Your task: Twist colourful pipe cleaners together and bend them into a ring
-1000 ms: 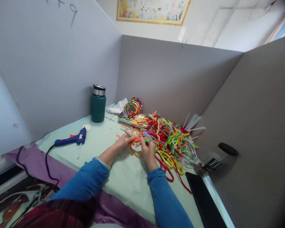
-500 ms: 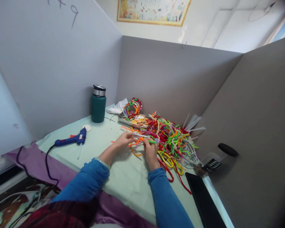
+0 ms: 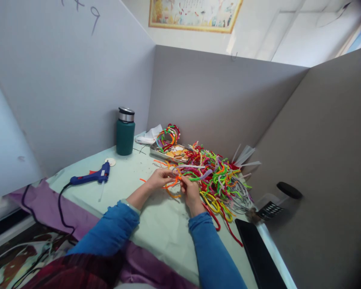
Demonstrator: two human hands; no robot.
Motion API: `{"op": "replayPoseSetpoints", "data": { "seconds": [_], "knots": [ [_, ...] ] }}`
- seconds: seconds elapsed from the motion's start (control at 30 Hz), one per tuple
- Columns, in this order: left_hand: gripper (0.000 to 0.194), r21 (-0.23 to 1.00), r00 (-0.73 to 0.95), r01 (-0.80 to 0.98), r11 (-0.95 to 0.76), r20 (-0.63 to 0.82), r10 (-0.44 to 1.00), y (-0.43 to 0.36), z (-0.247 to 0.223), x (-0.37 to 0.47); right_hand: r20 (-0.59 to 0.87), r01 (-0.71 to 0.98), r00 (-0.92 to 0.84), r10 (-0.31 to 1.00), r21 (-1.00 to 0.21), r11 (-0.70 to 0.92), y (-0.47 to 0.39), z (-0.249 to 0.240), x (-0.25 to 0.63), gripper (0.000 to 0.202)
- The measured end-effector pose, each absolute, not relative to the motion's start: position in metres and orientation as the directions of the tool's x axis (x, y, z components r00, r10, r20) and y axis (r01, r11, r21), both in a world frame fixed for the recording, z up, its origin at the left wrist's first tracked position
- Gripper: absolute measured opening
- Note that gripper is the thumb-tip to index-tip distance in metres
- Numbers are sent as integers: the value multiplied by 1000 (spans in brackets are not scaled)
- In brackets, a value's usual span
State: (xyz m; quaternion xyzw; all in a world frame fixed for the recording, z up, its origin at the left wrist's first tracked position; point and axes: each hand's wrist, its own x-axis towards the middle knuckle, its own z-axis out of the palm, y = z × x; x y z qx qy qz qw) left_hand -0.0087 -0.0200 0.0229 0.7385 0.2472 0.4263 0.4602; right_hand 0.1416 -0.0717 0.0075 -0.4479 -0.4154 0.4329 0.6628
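Grip: left hand [image 3: 160, 179] and right hand [image 3: 191, 194] almost meet over the table [image 3: 165, 228]; both close narrowly, thumb against fingers, on a multicoloured fuzzy-stem piece [image 3: 179, 178]. Its orange part lies between the two sets of fingertips; a green length and lavender tip extend past the right fingertips, over the edge of the pile. Exact contact at the left fingertips too small to tell.

Near: loose orange stems [image 3: 172, 194] lie below the grip. The tangled stem pile [image 3: 213, 170] crowds the space beyond and to the right of the right hand. Metal tray [image 3: 160, 153], beyond the hands, holds small flat pieces [image 3: 176, 152] and upright stem rings [image 3: 165, 138].

Farther: blue glue gun [image 3: 92, 178] on its side, well left; green bottle [image 3: 124, 138] upright near the left partition [image 3: 78, 88]; translucent sticks [image 3: 245, 155] behind the pile; black slab [image 3: 257, 251] at right.
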Motion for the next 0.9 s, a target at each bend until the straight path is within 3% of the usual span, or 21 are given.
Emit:
{"op": "replayPoseSetpoints", "data": {
  "seconds": [0.3, 0.57, 0.9],
  "knots": [
    [24, 828, 491, 102, -551, 440, 752, -21, 25, -11, 43, -348, 179, 983, -932, 104, -71, 8, 143, 22],
    [24, 782, 528, 93, -616, 486, 697, -21, 23, -12, 40, -347, 199, 979, -931, 108, -71, 8, 145, 22],
    [23, 747, 443, 179, -640, 520, 731, -26, 28, -12, 19, -354, 152, 988, -933, 72, -73, 8, 142, 24]
  ]
}}
